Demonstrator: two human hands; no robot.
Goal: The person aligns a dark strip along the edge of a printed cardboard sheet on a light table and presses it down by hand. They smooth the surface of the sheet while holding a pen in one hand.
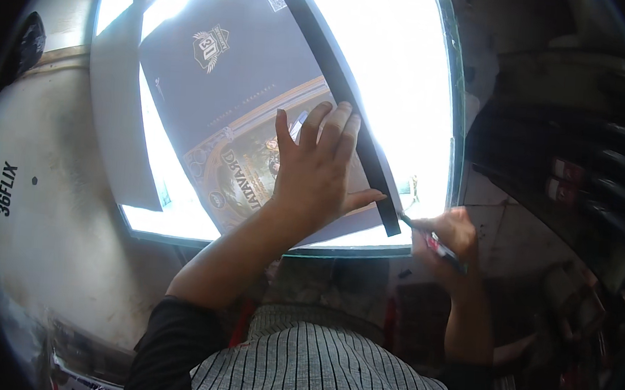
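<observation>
A large printed sheet (242, 67), dark blue with an ornate illustrated panel, lies slanted on a brightly lit glass panel (408, 71). My left hand (316, 148) is spread palm down over the illustrated panel, its fingertips and thumb reaching a long black straight strip (376, 163) like a ruler. This strip runs along the sheet's right side. Below and right of it, my right hand (450, 241) grips a slim dark pen-like tool (436, 246) with red and white markings. Its tip points at the strip's near end; whether it touches the sheet, I cannot tell.
The glass panel's edge (352, 253) passes close in front of me. Left of the printed sheet is a plain pale sheet (120, 102). A pale surface (55, 249) with dark lettering spreads out at left. Dark, shiny bulky things (590, 156) stand at right.
</observation>
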